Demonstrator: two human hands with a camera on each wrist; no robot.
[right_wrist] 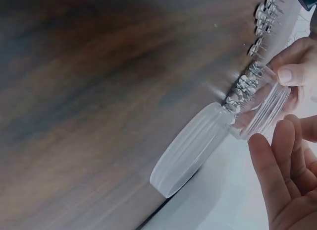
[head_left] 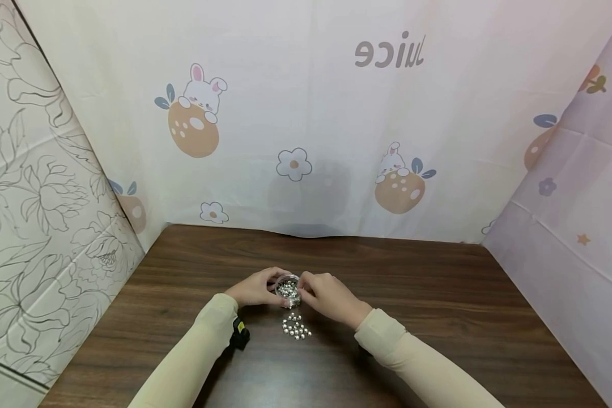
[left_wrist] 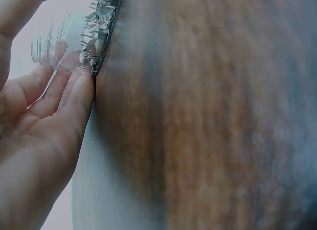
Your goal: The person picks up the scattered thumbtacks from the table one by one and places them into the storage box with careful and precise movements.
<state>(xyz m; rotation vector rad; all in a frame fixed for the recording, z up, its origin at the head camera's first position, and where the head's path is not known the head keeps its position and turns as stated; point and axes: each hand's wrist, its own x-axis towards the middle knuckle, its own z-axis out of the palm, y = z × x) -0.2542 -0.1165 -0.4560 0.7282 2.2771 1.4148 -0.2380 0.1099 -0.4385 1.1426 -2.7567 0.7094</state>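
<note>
Clear screw-neck jar of metal thumbtacks, with loose tacks and lid

Jar (head_left: 293, 303): transparent, uncovered, standing on the wood-grain surface (head_left: 438, 294), just below centre of the head frame; a heap of silvery tacks (head_left: 287, 289) inside, at its base.
Left hand (head_left: 259, 288): grasping the jar, fingers and thumb curled about its wall.
Right hand (head_left: 328, 294): fingers bent at the rim, on the jar's right in the head frame; whether they pinch anything, cannot tell.
Loose tacks (head_left: 296, 330): a scattered group just below the jar in the head frame; points up in the right wrist frame.
Lid (right_wrist: 188, 150): translucent, ridged edge, lying beside the jar, lower centre of the right wrist frame.
Handling, as judged: jar light, stiff, smooth and rather slippery, probably plastic; best held low round the wall. Tacks hard, tiny, sharp; best taken by the head's edge.
</note>
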